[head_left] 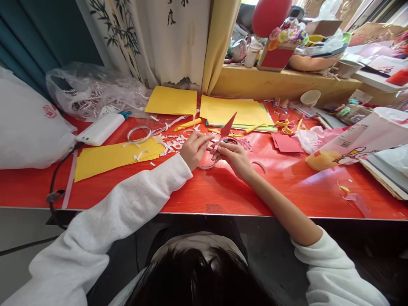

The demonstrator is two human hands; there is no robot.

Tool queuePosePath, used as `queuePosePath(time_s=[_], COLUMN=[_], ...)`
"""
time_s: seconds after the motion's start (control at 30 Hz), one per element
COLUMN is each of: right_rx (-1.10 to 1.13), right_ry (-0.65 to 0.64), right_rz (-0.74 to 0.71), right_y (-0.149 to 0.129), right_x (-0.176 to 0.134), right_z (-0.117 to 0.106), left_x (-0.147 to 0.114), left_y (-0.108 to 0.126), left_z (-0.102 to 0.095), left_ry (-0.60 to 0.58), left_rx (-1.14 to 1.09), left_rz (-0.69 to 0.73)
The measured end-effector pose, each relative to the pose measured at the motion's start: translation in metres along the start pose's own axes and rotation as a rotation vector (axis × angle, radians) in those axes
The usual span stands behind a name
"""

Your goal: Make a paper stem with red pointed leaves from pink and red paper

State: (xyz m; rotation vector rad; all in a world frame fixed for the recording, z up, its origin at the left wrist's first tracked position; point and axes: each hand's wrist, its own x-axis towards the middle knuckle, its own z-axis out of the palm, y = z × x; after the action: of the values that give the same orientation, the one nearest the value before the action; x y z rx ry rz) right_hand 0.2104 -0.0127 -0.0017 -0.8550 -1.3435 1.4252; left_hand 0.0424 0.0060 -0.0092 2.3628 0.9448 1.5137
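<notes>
My right hand (pixel 235 159) pinches the lower end of a folded piece of red paper (pixel 228 126), whose pointed tip stands up above the fingers. Close beside it, my left hand (pixel 194 151) has its fingers pressed together; what lies between them is too small to make out. Scissors (pixel 230 141) with dark handles lie on the table behind my right hand, partly hidden by it. Under and around the hands are a roll of pale tape (pixel 206 166), partly covered, and many white paper scraps (pixel 172 143).
On the red table (pixel 197 197) lie yellow sheets (pixel 232 109), yellow strips (pixel 111 159), a tape roll (pixel 139 134) and red paper squares (pixel 287 143). A drink cup (pixel 347 140) lies tilted at right. Plastic bags (pixel 28 123) and a white power bank (pixel 101 128) occupy the left.
</notes>
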Motion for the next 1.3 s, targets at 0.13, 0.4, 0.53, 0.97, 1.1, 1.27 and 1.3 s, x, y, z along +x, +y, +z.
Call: queuePosePath(time_s=[0.13,0.4,0.53,0.97,1.1,1.27,1.3], right_rx=[-0.023,-0.088,-0.08,-0.084,-0.069,0.066,0.091], right_ry=[0.015,-0.002,-0.018,-0.059,-0.056,-0.059,-0.078], right_rz=[0.008,-0.023,-0.016,-0.016,-0.021,0.048,0.056], right_y=[-0.0015,-0.0026,-0.0026,0.0005,0.0022,-0.0005,-0.0014], right_x=[0.0001,-0.0007,-0.0016,-0.0014,-0.0007,-0.0009,-0.0011], right_z=[0.0,-0.0011,0.0001,-0.0011,-0.0016,0.0018,0.0028], left_x=[0.0004,-0.0014,-0.002,-0.0034,-0.0026,0.0017,0.0028], left_y=[-0.0007,-0.0037,-0.0057,-0.0035,-0.0009,-0.0007,-0.0017], left_z=[-0.0002,0.0018,0.0032,0.0028,0.0021,0.0018,0.0021], left_ry=[-0.011,-0.103,-0.071,-0.086,-0.033,-0.033,-0.063], left_rx=[-0.002,0.039,0.052,0.091,0.064,-0.109,-0.19], left_rz=[-0.02,0.16,0.132,0.145,0.128,-0.246,-0.352])
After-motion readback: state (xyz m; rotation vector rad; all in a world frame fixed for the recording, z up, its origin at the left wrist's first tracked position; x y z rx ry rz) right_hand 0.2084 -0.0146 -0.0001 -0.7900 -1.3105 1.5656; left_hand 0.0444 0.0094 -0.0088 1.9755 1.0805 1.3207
